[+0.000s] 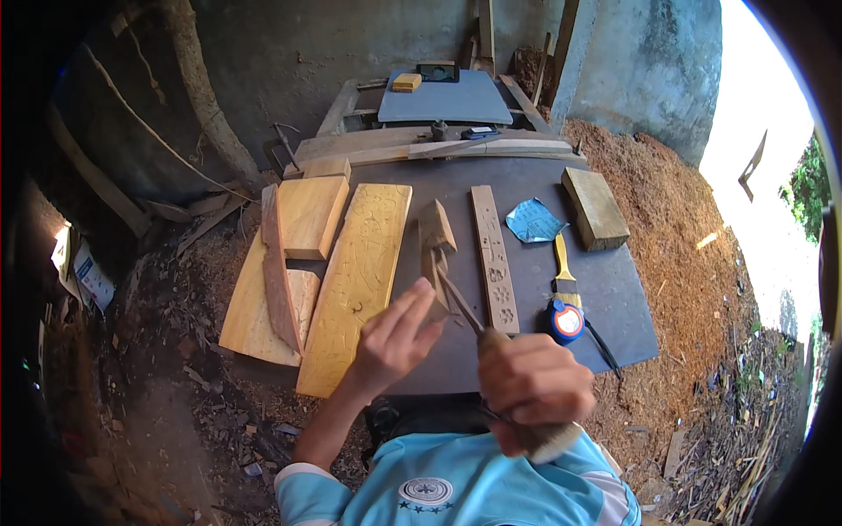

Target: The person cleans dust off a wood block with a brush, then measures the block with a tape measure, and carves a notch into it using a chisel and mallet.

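My right hand (535, 386) grips a chisel by its pale-tipped wooden handle (553, 438), with its thin blade (465, 302) angled forward onto a narrow piece of wood (432, 289) in the middle of the dark board (544, 272). My left hand (395, 337) has its fingers stretched out, fingertips at that piece's left side. A short wooden block (436, 225) sits at the far end of the piece. To the left lies a long yellow plank (355, 263) with scratched marks; to the right, a strip with carved flower shapes (496, 280).
Wood offcuts (311, 215) fill the board's left side. Blue sandpaper (532, 221), a yellow-handled brush (561, 259), a blue tape measure (566, 322) and a block (595, 209) lie right. A phone (437, 74) stands on a grey panel (447, 101) by the back wall; sawdust (693, 307) covers the ground.
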Demonstrator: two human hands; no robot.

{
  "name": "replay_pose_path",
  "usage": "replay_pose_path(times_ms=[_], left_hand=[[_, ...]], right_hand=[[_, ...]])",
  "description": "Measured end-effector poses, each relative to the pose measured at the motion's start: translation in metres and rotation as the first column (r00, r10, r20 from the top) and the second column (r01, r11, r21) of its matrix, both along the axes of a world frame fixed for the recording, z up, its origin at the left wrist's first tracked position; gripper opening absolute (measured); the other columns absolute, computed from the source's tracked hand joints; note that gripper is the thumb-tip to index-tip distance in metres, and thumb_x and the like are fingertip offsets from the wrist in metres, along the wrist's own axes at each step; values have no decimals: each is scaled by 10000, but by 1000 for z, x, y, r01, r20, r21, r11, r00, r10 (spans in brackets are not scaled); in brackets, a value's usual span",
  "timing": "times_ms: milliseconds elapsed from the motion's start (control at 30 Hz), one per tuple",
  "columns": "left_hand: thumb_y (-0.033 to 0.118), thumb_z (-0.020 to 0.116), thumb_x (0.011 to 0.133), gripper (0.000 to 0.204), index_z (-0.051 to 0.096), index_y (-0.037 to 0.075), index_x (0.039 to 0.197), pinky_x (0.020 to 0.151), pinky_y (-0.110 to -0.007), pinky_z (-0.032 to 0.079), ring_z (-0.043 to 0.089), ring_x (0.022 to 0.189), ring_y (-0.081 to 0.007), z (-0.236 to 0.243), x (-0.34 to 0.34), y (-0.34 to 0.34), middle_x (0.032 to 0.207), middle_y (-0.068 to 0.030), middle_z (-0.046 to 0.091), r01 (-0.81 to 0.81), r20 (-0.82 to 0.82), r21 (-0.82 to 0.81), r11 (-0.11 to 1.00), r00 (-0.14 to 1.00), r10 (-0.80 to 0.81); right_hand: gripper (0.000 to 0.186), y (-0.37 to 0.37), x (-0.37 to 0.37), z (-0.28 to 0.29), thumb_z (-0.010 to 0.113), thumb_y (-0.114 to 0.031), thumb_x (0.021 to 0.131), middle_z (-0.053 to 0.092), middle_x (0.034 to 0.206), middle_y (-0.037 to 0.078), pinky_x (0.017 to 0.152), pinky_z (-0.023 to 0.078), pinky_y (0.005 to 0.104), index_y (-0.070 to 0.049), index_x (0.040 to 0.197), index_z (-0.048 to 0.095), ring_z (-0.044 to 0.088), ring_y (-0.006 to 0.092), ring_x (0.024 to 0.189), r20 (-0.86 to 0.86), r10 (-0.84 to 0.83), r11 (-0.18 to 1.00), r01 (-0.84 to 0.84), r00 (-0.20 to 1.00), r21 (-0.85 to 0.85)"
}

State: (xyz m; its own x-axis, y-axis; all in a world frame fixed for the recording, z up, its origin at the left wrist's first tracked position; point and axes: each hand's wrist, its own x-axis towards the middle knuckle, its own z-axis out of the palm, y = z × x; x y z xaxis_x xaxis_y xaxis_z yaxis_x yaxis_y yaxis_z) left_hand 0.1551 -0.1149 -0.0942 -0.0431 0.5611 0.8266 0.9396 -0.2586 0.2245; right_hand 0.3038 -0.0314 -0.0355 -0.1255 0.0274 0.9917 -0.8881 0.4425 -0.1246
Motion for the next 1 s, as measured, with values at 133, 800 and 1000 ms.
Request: replay_pose_path(times_ms=[133, 800, 1000], left_hand=[[-6, 718, 691, 351, 560, -140, 974, 706, -340, 561, 650, 826, -323, 9, -4, 7, 941, -229, 627, 62, -188, 35, 997, 981, -54], [-6, 721, 697, 308, 580, -42, 968, 656, -315, 564, 645, 846, -284, 3, -9, -17, 941, -181, 626, -30, -116, 101, 994, 992, 42], [4, 726, 684, 366, 571, -108, 996, 649, -320, 552, 651, 777, -277, -3, -6, -8, 938, -212, 628, -76, 26, 58, 995, 997, 74]], right_hand=[[271, -11, 28, 20, 695, 11, 692, 509, 536, 90, 367, 439, 286, -2, 802, 448, 490, 161, 390, -224, 7, 974, 43, 975, 221], [116, -20, 16, 16, 479, -55, 787, 482, 585, 161, 366, 378, 421, 32, 711, 468, 468, 242, 435, -296, 264, 911, -137, 918, 389], [76, -17, 1, -5, 524, 32, 736, 473, 559, 131, 385, 382, 371, 21, 726, 449, 473, 231, 428, -166, 59, 998, -52, 984, 46]])
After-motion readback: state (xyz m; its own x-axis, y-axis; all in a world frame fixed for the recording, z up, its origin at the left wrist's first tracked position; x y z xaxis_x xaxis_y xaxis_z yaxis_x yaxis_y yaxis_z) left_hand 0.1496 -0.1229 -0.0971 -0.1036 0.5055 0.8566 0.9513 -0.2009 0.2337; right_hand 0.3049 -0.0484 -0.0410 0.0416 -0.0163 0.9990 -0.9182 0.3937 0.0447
